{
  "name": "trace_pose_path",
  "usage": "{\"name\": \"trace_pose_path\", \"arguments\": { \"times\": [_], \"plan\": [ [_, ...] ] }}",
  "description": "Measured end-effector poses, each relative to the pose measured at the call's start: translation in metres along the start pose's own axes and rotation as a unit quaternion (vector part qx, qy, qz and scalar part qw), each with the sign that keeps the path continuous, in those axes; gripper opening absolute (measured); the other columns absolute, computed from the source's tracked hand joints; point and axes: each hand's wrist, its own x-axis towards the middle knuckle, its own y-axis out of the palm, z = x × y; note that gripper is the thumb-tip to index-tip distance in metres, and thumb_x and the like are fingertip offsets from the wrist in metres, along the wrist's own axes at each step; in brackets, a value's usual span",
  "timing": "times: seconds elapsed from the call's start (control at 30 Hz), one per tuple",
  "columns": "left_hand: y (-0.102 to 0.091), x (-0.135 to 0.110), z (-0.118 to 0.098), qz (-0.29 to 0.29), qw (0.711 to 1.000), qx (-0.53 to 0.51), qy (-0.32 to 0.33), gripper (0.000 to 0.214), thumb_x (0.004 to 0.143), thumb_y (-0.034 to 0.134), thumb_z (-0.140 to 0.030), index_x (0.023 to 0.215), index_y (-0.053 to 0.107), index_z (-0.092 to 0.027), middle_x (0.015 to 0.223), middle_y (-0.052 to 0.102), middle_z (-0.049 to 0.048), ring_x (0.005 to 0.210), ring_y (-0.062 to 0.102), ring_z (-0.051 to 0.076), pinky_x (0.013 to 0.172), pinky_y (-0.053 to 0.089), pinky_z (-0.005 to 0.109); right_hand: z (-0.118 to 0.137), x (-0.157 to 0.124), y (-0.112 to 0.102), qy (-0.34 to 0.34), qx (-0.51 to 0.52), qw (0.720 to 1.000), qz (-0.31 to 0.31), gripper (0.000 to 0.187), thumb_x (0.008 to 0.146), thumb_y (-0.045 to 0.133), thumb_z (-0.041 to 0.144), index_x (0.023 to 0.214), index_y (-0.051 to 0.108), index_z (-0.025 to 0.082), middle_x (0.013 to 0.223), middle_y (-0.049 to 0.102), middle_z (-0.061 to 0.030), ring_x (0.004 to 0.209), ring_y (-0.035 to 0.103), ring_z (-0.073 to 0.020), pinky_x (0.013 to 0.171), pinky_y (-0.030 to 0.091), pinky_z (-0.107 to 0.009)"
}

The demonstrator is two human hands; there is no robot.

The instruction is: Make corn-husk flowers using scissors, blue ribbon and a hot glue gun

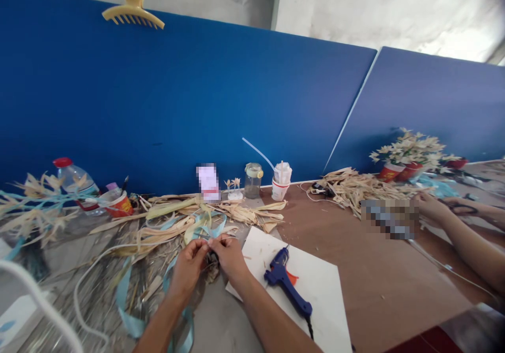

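My left hand (192,261) and my right hand (228,258) meet over the near part of the table, thumbs and fingertips pinched together. A light blue ribbon (216,230) shows right at the fingertips, and both hands appear closed on it; the exact grip is hidden by my fingers. More light blue ribbon (128,305) loops down to the left of my left forearm. Beneath my hands lies a small dark, tangled bit (213,266), partly covered. Dried corn husks (173,209) spread just beyond my hands.
A blue glue gun (288,284) rests on a white board (327,300) right of my forearm. At left are a white cable (79,290), husk flowers (39,195), a bottle (74,182) and a red cup (119,205). A co-worker's hands (434,208) are at right.
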Motion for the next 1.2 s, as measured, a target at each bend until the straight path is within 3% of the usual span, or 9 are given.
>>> {"name": "trace_pose_path", "arguments": {
  "times": [0.3, 0.5, 0.73, 1.03, 1.2],
  "plan": [
    [0.000, 0.000, -0.002, 0.005, 0.999, -0.023, -0.032, 0.033, 0.055, 0.075, -0.046, 0.066, 0.061, -0.018, 0.050, 0.050, -0.0067, 0.041, 0.038, 0.008, 0.043, 0.031, 0.021, -0.001, 0.001, -0.002, 0.008, 0.013, 1.000, 0.007, 0.022, 0.062, 0.065, 0.033, 0.050, 0.054, 0.018, 0.046, 0.046, 0.0052, 0.048, 0.037, -0.0088, 0.049, 0.029, -0.023],
    [-0.001, 0.001, -0.002, 0.015, 0.998, -0.037, -0.044, 0.030, 0.053, 0.077, -0.041, 0.065, 0.063, -0.017, 0.053, 0.055, -0.0048, 0.044, 0.044, 0.009, 0.046, 0.036, 0.021, 0.004, 0.000, -0.007, 0.080, 0.058, 0.994, 0.042, 0.027, 0.059, 0.067, 0.041, 0.050, 0.053, 0.019, 0.040, 0.037, 0.0086, 0.040, 0.028, -0.0064, 0.042, 0.021, -0.023],
    [-0.004, 0.004, 0.004, 0.032, 0.999, -0.023, -0.032, 0.027, 0.052, 0.078, -0.039, 0.061, 0.065, -0.017, 0.053, 0.058, -0.0028, 0.047, 0.046, 0.010, 0.048, 0.037, 0.022, 0.003, 0.001, -0.008, 0.099, 0.069, 0.992, 0.038, 0.031, 0.059, 0.069, 0.042, 0.050, 0.051, 0.019, 0.037, 0.036, 0.0100, 0.037, 0.026, -0.0055, 0.041, 0.019, -0.022],
    [-0.006, 0.008, 0.013, 0.016, 0.995, 0.088, 0.036, 0.015, 0.059, 0.070, -0.033, 0.059, 0.065, -0.019, 0.054, 0.060, -0.0010, 0.052, 0.050, 0.015, 0.052, 0.038, 0.024, 0.002, 0.001, -0.010, 0.012, -0.082, 0.996, -0.017, 0.027, 0.068, 0.064, 0.027, 0.044, 0.054, 0.018, 0.042, 0.042, 0.0074, 0.046, 0.033, -0.0083, 0.047, 0.024, -0.023],
    [-0.003, 0.006, 0.008, 0.003, 0.997, 0.072, 0.012, 0.015, 0.059, 0.069, -0.034, 0.056, 0.062, -0.020, 0.048, 0.054, -0.0034, 0.046, 0.043, 0.013, 0.046, 0.033, 0.023, 0.004, 0.002, -0.011, 0.043, -0.088, 0.995, 0.002, 0.035, 0.075, 0.060, 0.035, 0.045, 0.059, 0.018, 0.038, 0.040, 0.0064, 0.043, 0.033, -0.0089, 0.047, 0.025, -0.024]
  ]
}}
